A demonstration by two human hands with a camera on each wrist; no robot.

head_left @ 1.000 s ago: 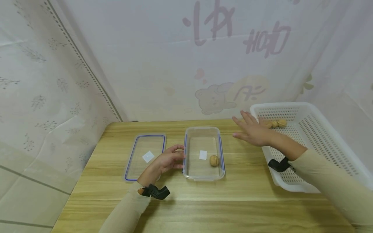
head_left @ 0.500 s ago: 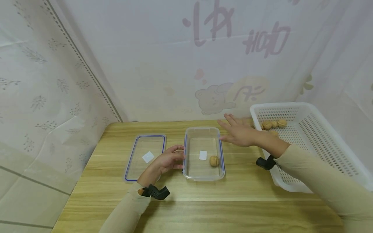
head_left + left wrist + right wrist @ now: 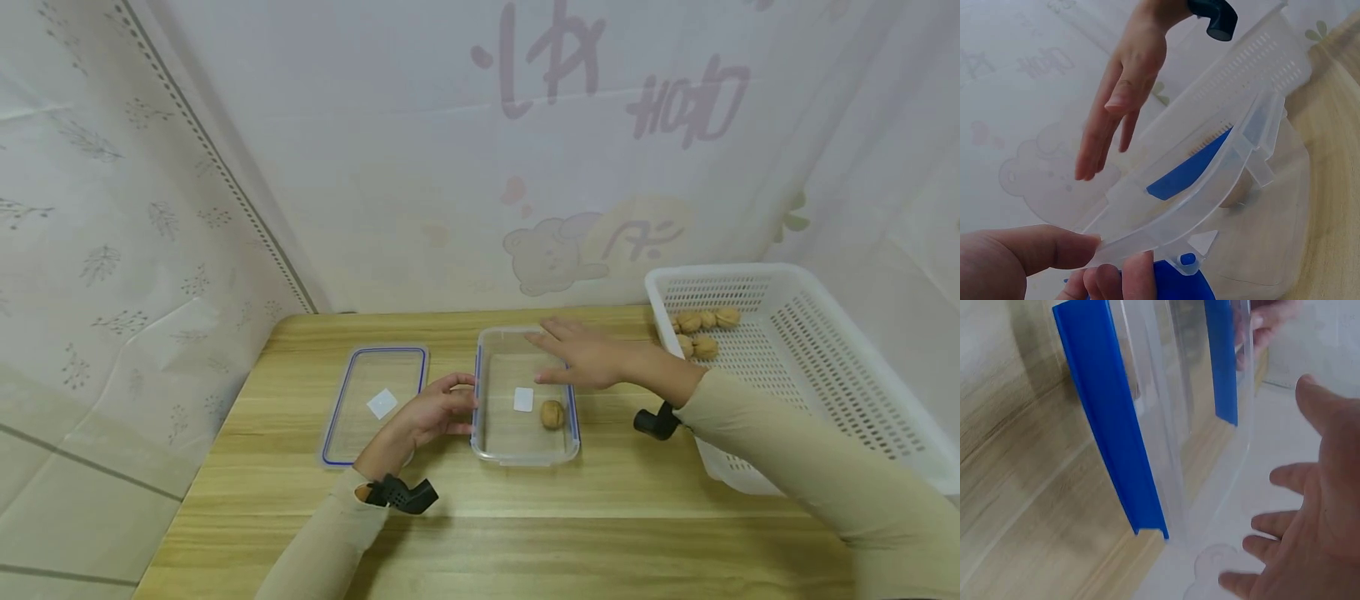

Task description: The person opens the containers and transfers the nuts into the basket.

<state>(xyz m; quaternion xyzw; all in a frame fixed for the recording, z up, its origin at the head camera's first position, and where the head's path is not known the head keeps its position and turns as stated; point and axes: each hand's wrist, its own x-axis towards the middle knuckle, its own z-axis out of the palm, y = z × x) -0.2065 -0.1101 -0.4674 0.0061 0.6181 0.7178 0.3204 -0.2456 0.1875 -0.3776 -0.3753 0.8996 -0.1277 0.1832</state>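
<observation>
A clear plastic food container (image 3: 497, 446) with blue side latches stands in the middle of the table, holding one walnut (image 3: 552, 414) near its right side and a small white label. My left hand (image 3: 437, 410) pinches its left rim; in the left wrist view the thumb (image 3: 1060, 250) lies at the rim and the fingers curl beneath, by a blue latch. Over the far right part of the container hovers my right hand (image 3: 588, 357), fingers spread. Nothing shows in its palm (image 3: 1335, 519) in the right wrist view.
The container's lid (image 3: 356, 429), clear with a blue seal and a white label, lies flat on the left. A white perforated basket (image 3: 862, 333) stands on the right, several walnuts (image 3: 705, 347) grouped at its far left. Behind the wooden table (image 3: 525, 542) hangs a printed curtain (image 3: 420, 167).
My right hand has moved left from the basket's edge to above the container, uncovering walnuts in the basket. The left hand, container and walnut inside have stayed in place.
</observation>
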